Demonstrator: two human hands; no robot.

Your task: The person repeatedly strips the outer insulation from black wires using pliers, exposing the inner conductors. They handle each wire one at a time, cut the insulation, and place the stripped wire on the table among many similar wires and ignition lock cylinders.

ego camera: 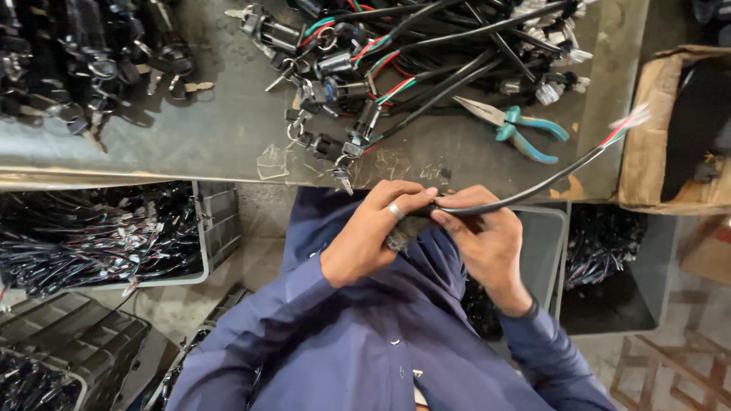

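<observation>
- Pinching the near end of a black cable point(525, 194), the fingers point(411, 199) of both hands close on it just below the counter point(190, 137) edge, above the lap.
- The left hand point(373, 236), a ring on one finger, curls round a dark fitting point(401, 232) at the cable's end; the right hand point(487, 240) grips the sheath just beside it, thumb and forefinger pressed together on it, likely to steady the end while it is worked.
- The cable's long axis runs from the hands up and to the right, over the counter's corner; its far end, with red, green and white wires point(628, 122) showing, points toward a cardboard box point(647, 152).
- On the counter lie teal-handled pliers point(518, 129), within reach, beside a heap of key switches with cables point(396, 68).
- Bins of similar cable point(99, 236) stand below.
</observation>
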